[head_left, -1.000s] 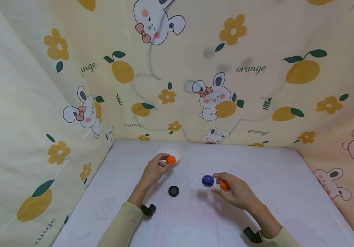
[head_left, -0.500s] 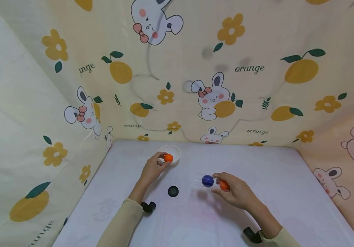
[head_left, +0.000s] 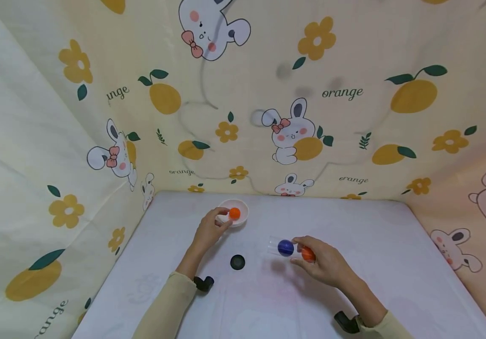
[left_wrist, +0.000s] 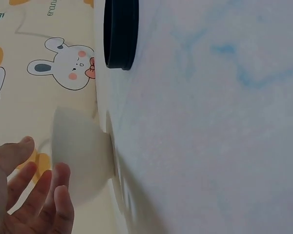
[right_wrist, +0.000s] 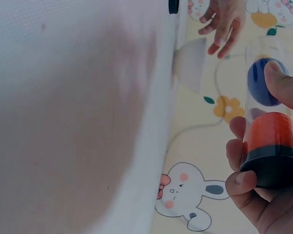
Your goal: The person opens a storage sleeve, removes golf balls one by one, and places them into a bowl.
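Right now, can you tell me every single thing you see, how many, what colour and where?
Bowl: one, white, far side of the table
Orange ball: one, orange, in the bowl
Round cap: one, black, on the table
Tube: one, clear, in the right hand
Blue ball: one, blue, inside the tube
Red-orange ball: one, red-orange, inside the tube
Tube's end cap: one, black, on the tube
Table: one, whitish, underneath
Backdrop: cream, printed with bunnies and fruit, behind
Sleeves: two, pale yellow
Hands: two, left by the bowl, right holding the tube

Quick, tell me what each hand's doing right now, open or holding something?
Left hand: open, by the white bowl.
Right hand: holding the clear tube.
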{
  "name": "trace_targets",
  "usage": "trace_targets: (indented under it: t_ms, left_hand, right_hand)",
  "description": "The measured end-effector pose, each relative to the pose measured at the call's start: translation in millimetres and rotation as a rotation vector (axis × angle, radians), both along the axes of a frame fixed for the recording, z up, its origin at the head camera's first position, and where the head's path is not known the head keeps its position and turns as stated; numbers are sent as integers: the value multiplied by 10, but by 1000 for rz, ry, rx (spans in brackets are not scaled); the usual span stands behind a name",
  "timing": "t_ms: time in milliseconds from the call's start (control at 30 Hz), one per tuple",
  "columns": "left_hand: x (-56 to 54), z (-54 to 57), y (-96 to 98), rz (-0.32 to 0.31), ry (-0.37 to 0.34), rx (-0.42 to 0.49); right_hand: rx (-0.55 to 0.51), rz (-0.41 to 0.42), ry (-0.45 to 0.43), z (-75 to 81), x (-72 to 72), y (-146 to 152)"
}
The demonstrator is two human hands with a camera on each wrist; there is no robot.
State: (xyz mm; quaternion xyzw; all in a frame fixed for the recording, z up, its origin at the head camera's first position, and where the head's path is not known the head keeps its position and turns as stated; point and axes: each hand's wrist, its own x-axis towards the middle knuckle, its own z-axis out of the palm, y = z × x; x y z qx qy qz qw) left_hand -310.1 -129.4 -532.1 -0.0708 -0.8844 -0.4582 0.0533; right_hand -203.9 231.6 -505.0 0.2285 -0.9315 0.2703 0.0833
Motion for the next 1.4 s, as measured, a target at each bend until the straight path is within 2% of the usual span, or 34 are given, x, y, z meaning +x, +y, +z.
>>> trace_targets:
  t_ms: [300,567,967,1400]
  left_hand:
    - [116,8,2,-36,-1,-15]
    - [257,73,45,-130,36,-1]
    - [489,157,213,-194,29,-14]
    - [667,235,405,-320,31,-12]
  right_hand:
    - [3,4,7,-30,4,-15]
    - [5,9,10,-44,-5,-22]
    - [9,25,-3,-30,-9,-42]
    - [10,14,-39,-13,-21,-57]
